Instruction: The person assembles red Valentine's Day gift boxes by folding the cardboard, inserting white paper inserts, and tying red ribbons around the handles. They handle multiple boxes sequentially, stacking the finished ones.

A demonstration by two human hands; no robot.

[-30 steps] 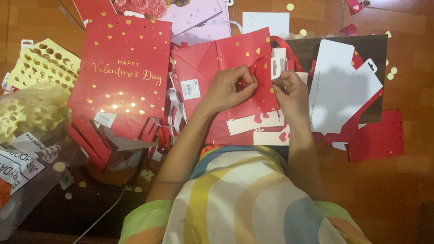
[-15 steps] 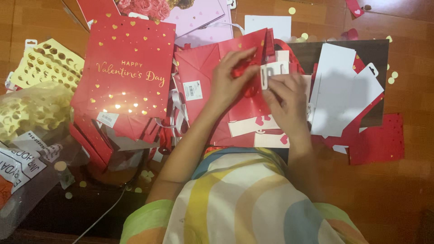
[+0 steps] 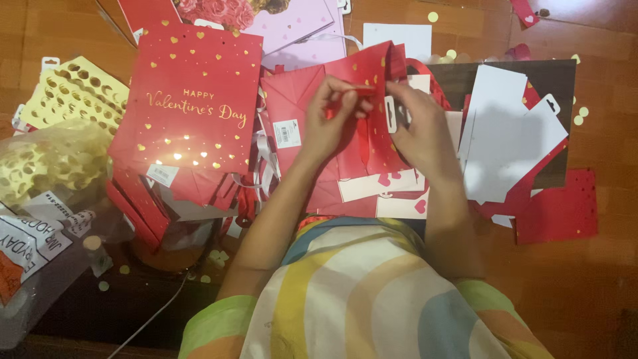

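Near the upper middle of the frame, both hands meet over a red paper gift bag [image 3: 312,100] that lies flat on the wooden tabletop [image 3: 598,279]. The left hand [image 3: 332,123] has its thumb and fingers pinched together on a thin red ribbon handle [image 3: 362,136] at the bag's top edge, and the strand hangs down between the two hands. The right hand [image 3: 419,129] rests just beside it, fingers bent onto the same edge of the bag next to a white hang tag [image 3: 393,114]; whether it grips the paper or only presses on it cannot be told.

Left of the hands lies a larger red gift bag with gold hearts [image 3: 193,100], overlapping a pile of folded red bags. A yellow punched sheet [image 3: 76,93] sits at the far left, above a crumpled clear plastic bag [image 3: 40,166]. White card pieces [image 3: 508,133] lie right of the hands on a dark board [image 3: 558,80], and a pink floral bag [image 3: 292,23] shows at the top edge.
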